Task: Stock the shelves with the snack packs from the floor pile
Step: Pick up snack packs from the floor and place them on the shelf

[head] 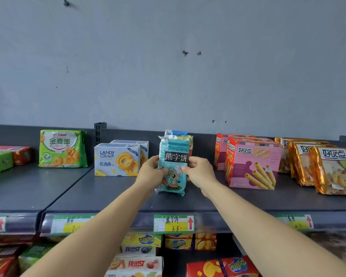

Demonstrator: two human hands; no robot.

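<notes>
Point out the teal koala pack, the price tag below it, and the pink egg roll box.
teal koala pack (175,156): head view, black label.
price tag (173,224): head view, centre.
pink egg roll box (254,164): head view, front face.

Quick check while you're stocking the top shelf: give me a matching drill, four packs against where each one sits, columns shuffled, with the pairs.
Things:
1. teal bear-biscuit pack
2. green ring-cookie bag
3. pink egg-roll box
4. white Landy Castle box

Places:
A. far left, upright near the shelf's back wall
B. centre, upright, held between left hand and right hand
C. just left of the held pack
D. right of the held pack, beside the gold bags

Pairs: 1-B, 2-A, 3-D, 4-C
</notes>
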